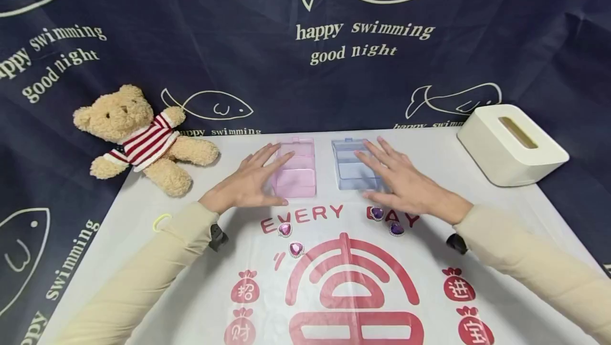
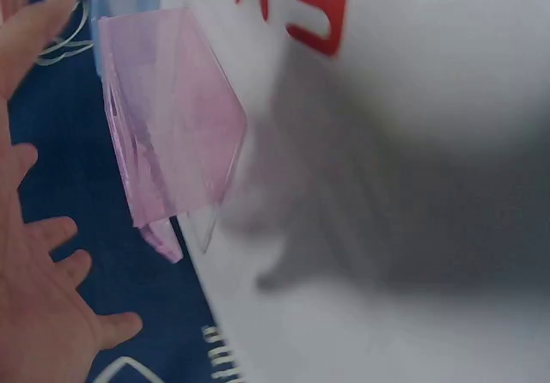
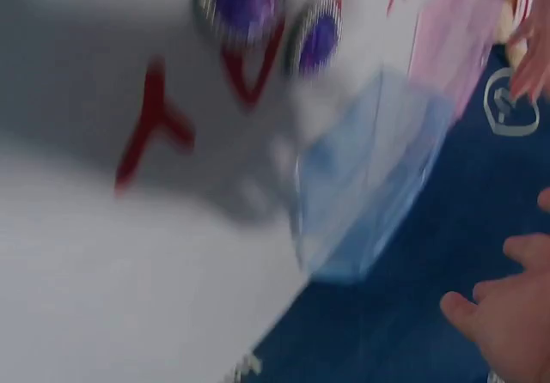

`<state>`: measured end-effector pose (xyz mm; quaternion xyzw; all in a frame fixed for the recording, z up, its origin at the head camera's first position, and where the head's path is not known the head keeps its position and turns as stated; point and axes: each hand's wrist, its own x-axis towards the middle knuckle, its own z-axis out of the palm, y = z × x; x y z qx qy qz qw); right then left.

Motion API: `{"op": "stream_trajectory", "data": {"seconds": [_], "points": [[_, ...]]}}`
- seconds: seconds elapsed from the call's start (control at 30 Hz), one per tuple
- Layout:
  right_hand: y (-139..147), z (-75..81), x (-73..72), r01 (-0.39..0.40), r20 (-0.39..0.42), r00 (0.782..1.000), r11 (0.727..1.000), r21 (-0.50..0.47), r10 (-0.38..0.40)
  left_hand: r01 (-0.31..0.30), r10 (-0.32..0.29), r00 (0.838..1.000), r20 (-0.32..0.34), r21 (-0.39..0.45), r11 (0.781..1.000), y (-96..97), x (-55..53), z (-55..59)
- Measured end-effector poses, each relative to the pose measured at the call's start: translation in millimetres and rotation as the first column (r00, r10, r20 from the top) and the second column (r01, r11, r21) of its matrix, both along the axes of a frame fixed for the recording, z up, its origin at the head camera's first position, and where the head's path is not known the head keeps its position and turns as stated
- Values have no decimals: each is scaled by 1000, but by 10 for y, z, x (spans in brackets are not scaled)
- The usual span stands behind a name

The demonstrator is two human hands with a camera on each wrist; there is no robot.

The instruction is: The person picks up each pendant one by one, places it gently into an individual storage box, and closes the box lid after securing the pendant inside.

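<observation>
A pink translucent compartment box (image 1: 298, 178) lies on the table beside a blue one (image 1: 355, 173). Over the pink box's left side hovers my left hand (image 1: 253, 178), its fingers spread and holding nothing. My right hand (image 1: 406, 183) is likewise spread and bare, above the right edge of the blue box. Two pink heart-shaped gems, one upper (image 1: 285, 229) and one lower (image 1: 296, 249), lie nearer to me than the pink box. Two purple gems, a left one (image 1: 377, 213) and a right one (image 1: 396, 229), lie below my right hand.
At the back left a teddy bear (image 1: 143, 138) in a striped shirt leans by the table edge. A white tissue box (image 1: 513, 146) stands at the back right. A yellow-green ring (image 1: 162, 221) lies near my left sleeve. Dark blue printed cloth hangs behind.
</observation>
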<state>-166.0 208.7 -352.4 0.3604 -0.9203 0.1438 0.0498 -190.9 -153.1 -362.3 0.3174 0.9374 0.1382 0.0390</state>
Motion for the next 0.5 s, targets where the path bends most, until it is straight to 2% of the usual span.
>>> {"op": "stream_trajectory", "data": {"seconds": [0.1,0.2,0.37,0.5], "points": [[-178,-98,112,-50,-37,998,995,-86,47,-72,63,996,70,137,988,5,-42,-89],[-404,-214,257,-91,-30,996,986,-142,87,-140,108,985,136,263,954,3,-78,-186],[-767,-372,520,-102,79,990,977,-187,119,-222,141,966,217,416,882,24,-136,-362],[-971,-477,666,-128,141,978,974,-185,156,-297,137,934,329,504,811,56,-156,-473]]}}
